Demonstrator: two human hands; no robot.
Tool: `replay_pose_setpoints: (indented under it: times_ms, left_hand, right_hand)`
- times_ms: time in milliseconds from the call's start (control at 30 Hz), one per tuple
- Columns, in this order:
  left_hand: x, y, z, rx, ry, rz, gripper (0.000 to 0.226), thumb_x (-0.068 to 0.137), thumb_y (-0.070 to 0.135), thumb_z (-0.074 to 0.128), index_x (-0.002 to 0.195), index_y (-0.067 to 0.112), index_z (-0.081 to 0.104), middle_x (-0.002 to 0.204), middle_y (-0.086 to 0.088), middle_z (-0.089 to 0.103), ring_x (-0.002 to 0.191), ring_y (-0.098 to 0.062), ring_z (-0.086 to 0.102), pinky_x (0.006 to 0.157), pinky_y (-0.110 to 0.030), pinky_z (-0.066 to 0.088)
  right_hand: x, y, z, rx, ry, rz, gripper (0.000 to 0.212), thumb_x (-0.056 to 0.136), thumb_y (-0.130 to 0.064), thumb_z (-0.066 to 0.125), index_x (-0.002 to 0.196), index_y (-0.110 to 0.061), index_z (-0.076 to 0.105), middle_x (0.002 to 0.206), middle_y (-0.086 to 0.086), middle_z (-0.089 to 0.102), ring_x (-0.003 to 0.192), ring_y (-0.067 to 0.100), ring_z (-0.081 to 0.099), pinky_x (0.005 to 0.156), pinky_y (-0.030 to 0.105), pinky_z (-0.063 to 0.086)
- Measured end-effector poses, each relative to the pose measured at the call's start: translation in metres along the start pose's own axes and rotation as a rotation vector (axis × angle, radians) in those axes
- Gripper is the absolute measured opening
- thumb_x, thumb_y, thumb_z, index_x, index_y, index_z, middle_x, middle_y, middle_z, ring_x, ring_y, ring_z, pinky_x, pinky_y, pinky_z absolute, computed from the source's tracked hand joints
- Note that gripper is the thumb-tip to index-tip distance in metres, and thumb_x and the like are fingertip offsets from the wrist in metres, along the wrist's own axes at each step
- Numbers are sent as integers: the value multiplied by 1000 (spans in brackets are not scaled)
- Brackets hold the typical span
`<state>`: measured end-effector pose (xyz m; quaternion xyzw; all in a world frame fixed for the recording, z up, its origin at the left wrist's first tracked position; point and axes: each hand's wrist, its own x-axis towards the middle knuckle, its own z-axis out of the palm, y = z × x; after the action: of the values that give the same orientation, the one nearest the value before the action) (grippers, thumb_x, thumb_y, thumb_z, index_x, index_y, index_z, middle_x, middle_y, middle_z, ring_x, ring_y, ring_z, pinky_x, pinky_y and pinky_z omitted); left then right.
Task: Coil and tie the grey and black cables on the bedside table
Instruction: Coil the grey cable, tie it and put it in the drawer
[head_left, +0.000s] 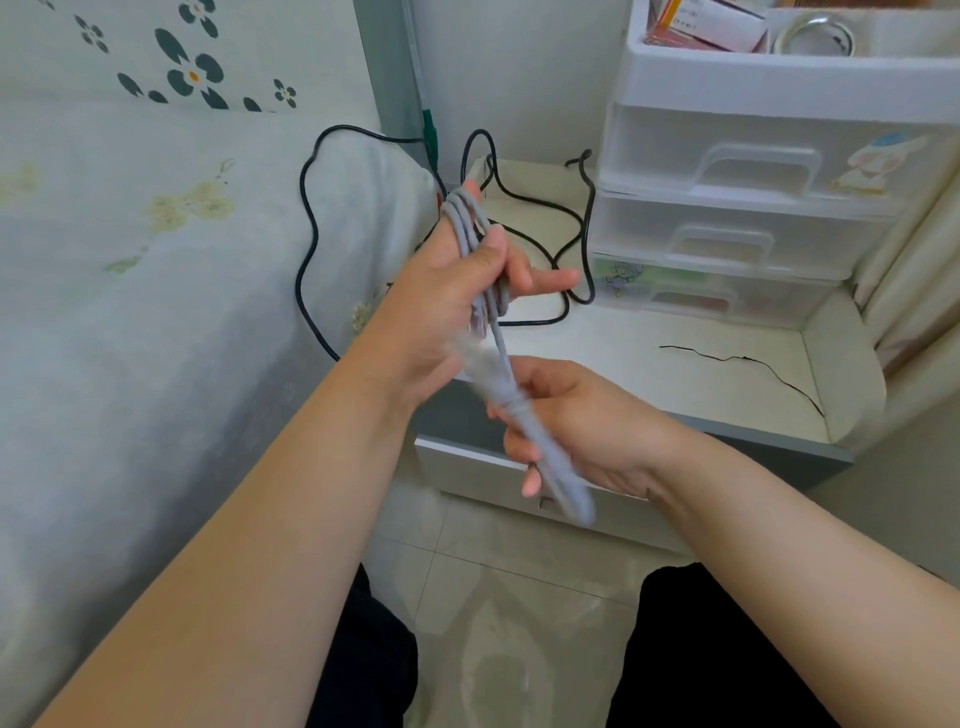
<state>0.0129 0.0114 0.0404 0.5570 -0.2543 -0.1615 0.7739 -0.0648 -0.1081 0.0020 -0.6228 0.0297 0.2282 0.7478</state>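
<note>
The grey cable (470, 228) is bundled into a long narrow coil held between both hands above the front edge of the bedside table (649, 364). My left hand (447, 296) grips the coil's upper end, thumb across the strands. My right hand (571, 415) grips the lower part, where turns of cable wrap around the bundle; the bottom loop hangs blurred below it. The black cable (535, 202) lies loose in wide curves on the table's back and trails left over the bed. A thin black tie string (743, 359) lies on the table to the right.
A white plastic drawer unit (753, 171) stands on the table's back right. The bed with a floral sheet (156, 260) fills the left. A curtain (914, 270) hangs at the right. My knees in dark trousers and the tiled floor (519, 597) are below.
</note>
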Motion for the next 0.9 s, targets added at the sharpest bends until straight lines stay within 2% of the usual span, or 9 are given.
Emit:
replay_pose_setpoints:
  times_ms: [67, 133, 267, 333, 400, 500, 600, 767, 900]
  left_hand:
    - [-2, -4, 4, 221, -8, -30, 56, 105, 11, 28, 152, 20, -3, 62, 6, 59, 89, -17, 72, 91, -16, 46]
    - [-3, -7, 8, 500, -18, -67, 61, 104, 14, 30, 152, 25, -8, 67, 5, 63, 88, -8, 71, 82, -12, 48]
    - [-3, -13, 8, 950, -34, -75, 67, 102, 21, 35, 152, 25, -10, 78, 5, 68, 70, -2, 65, 73, -22, 51]
    - [-3, -14, 7, 1118, -48, -66, 64, 102, 24, 35, 152, 21, -4, 81, 1, 68, 68, -11, 65, 68, -34, 53]
    - [-3, -13, 6, 1199, -58, -82, 51, 102, 27, 34, 148, 15, 15, 76, -6, 65, 65, -22, 63, 68, -45, 52]
    - [1, -11, 4, 1074, 47, -87, 38, 102, 33, 33, 129, 8, 44, 68, -3, 58, 64, -27, 61, 71, -49, 52]
    - [2, -7, 5, 915, 117, -199, 51, 100, 51, 26, 112, 13, 57, 56, 2, 49, 52, -16, 52, 68, -45, 56]
    - [-2, -3, 12, 531, -103, -385, 66, 93, 64, 20, 91, 9, 58, 46, 2, 33, 34, -12, 27, 53, -29, 47]
    - [-2, 0, 13, 322, -197, -435, 59, 89, 64, 28, 77, 10, 50, 42, 3, 30, 31, -12, 25, 50, -26, 47]
  right_hand:
    - [-3, -3, -4, 23, -82, 68, 38, 94, 3, 45, 131, -5, 45, 79, 3, 46, 48, 10, 42, 42, 24, 52]
    - [-6, -7, -8, 48, -162, 89, 33, 95, -2, 48, 127, -4, 48, 82, 4, 51, 45, 9, 46, 41, 22, 52]
    - [-9, -15, -19, 220, -212, 68, 14, 92, -5, 51, 105, -6, 56, 80, 6, 59, 43, 8, 51, 42, 21, 52]
    - [-10, -16, -24, 322, -189, 55, 15, 90, -9, 53, 105, -5, 56, 79, 6, 63, 45, 9, 54, 43, 22, 53]
    - [-11, -16, -27, 410, -155, 22, 23, 88, -11, 50, 108, -4, 57, 81, 6, 69, 49, 8, 59, 48, 22, 55]
    - [-12, -18, -29, 510, -103, -90, 32, 84, -5, 47, 113, -4, 58, 90, 4, 72, 63, 9, 67, 60, 24, 58]
    - [-15, -26, -37, 471, -8, -202, 31, 85, -18, 52, 113, -8, 60, 93, 3, 70, 71, 12, 68, 62, 26, 58]
    - [-16, -27, -48, -198, 685, -300, 42, 90, -43, 56, 71, -6, 62, 55, 2, 61, 48, 12, 55, 51, 27, 47]
    - [-12, -24, -54, -370, 910, -488, 25, 87, -42, 62, 87, -19, 52, 64, 5, 48, 57, 16, 46, 56, 35, 44]
